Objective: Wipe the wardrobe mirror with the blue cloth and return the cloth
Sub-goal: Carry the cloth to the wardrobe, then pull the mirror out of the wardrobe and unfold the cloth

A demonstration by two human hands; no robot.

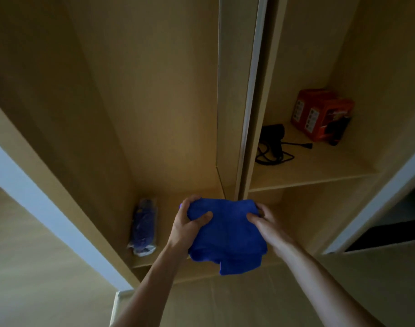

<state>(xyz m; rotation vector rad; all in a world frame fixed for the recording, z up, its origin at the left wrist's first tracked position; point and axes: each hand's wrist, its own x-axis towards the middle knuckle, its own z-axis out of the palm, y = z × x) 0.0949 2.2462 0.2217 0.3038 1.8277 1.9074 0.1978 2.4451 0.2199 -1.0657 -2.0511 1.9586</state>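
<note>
holding the blue cloth (pixel 225 234) folded, in the air over the front of the low wardrobe shelf (pixel 166 204). left grip (pixel 190 223) clasps its left edge, thumb on top, fingers curled behind. right grip (pixel 264 219) pinches the right edge likewise. one lower corner hangs loose. bagged blue bundle (pixel 144 227) lies on the shelf, left of the cloth, apart. right compartment, higher shelf: black hair dryer (pixel 273 140) with cord, red boxes (pixel 319 114) behind.
</note>
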